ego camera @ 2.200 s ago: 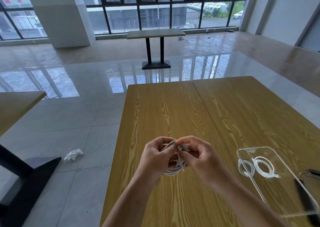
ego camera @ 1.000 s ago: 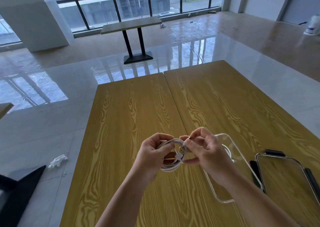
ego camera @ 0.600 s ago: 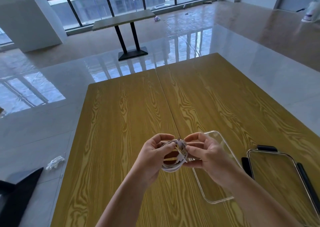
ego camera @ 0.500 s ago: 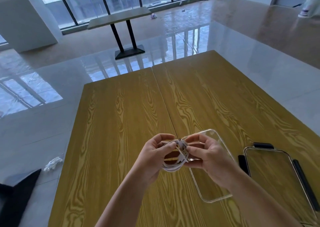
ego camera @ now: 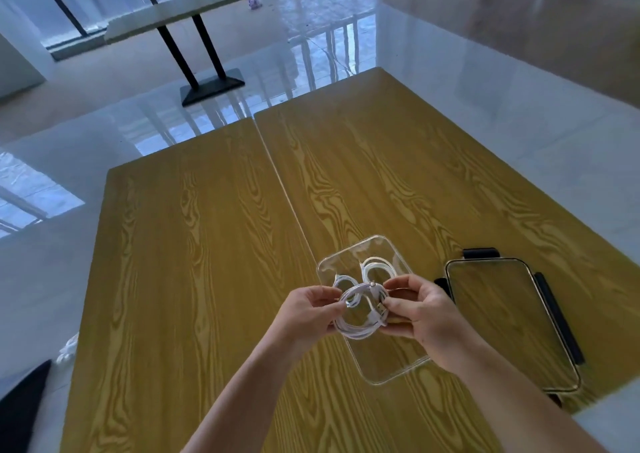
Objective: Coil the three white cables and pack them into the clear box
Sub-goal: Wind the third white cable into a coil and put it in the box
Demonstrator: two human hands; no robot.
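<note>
Both hands, left hand (ego camera: 306, 309) and right hand (ego camera: 420, 309), pinch opposite sides of a coiled white cable (ego camera: 360, 314) above the clear box (ego camera: 389, 369). Two more coils (ego camera: 375, 269) lie at the box's far end. To its right, the lid (ego camera: 512, 324) rests on the wooden table (ego camera: 207, 262).

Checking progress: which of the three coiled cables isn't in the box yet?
The coil gripped between left hand and right hand, above the clear box; the other two coils lie inside.
</note>
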